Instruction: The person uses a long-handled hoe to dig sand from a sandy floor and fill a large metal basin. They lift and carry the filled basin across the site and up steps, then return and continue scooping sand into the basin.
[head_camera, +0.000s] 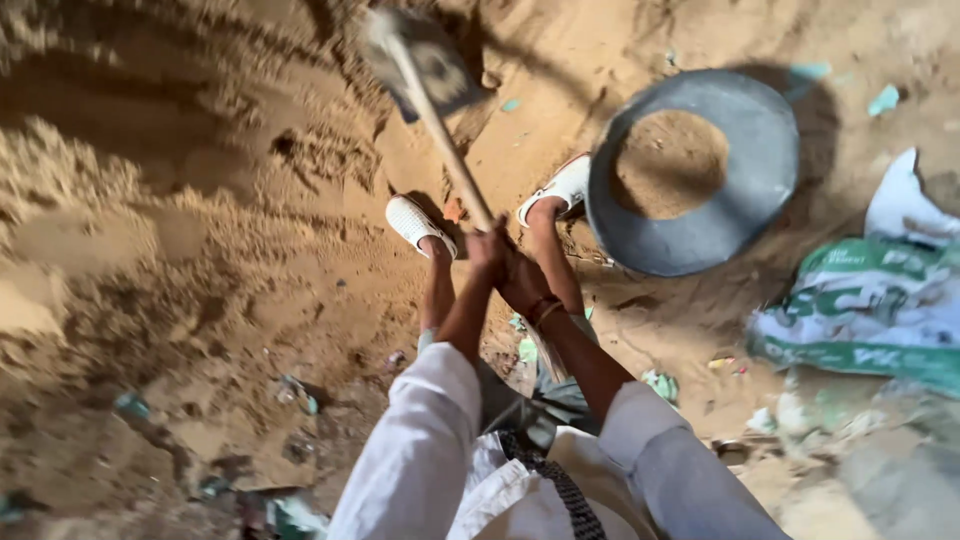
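Over the sandy ground, a shovel (425, 65) is raised, its blurred blade above the sand heap (120, 230) and its wooden handle slanting down to the person. Both hands are clamped together on the handle's end: the left hand (487, 252) just beside the right hand (522, 283). Below them stand two white shoes (418, 224). A grey round pan (745, 190) holding sand sits just right of the feet, with a green-and-white sack (880, 310) farther right.

One hoe (420, 70), one round metal pan (760, 150) with sand in it, two white shoes (415, 222), two hands, left hand (488, 250) and right hand (525, 285), one green-white sack (870, 300).
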